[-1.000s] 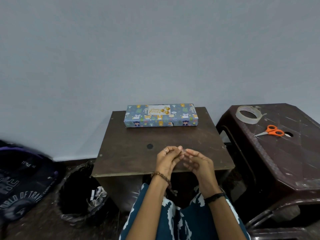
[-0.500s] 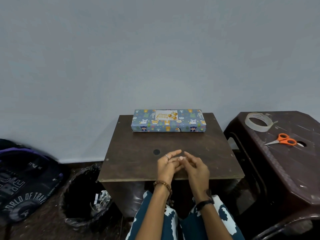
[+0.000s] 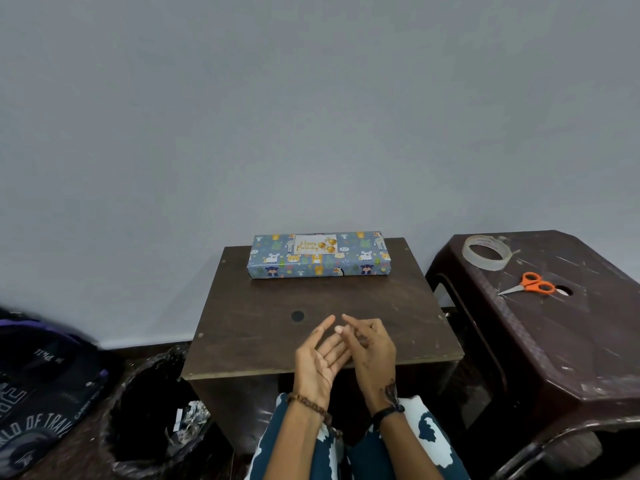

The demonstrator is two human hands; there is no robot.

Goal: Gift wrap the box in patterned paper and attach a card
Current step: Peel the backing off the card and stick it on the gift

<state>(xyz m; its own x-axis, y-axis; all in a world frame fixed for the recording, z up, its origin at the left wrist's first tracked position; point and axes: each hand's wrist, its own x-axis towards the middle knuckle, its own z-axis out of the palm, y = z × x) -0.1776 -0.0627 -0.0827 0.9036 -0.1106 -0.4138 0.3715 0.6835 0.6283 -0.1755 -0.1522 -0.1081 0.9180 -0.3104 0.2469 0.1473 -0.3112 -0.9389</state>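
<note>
A long box [image 3: 318,263] wrapped in blue animal-patterned paper lies at the far edge of the small brown table [image 3: 263,327]. A white "Happy Birthday" card [image 3: 314,244] with gold balloons sits on its top face. My left hand [image 3: 320,358] is held palm up over the table's near edge, fingers straight. My right hand [image 3: 372,344] is beside it with loosely bent fingers, its fingertips touching the left fingers. Neither hand holds anything that I can see. Both are well short of the box.
A dark plastic stool [image 3: 571,341] stands to the right with a clear tape roll [image 3: 486,252] and orange scissors [image 3: 530,284] on it. A black bin [image 3: 152,420] with paper scraps and a dark backpack [image 3: 38,393] sit on the floor at left. A grey wall is behind.
My hands have parted from a fingertips-together pose; the left has turned palm up. The view has tilted upward, so table and box sit lower in frame.
</note>
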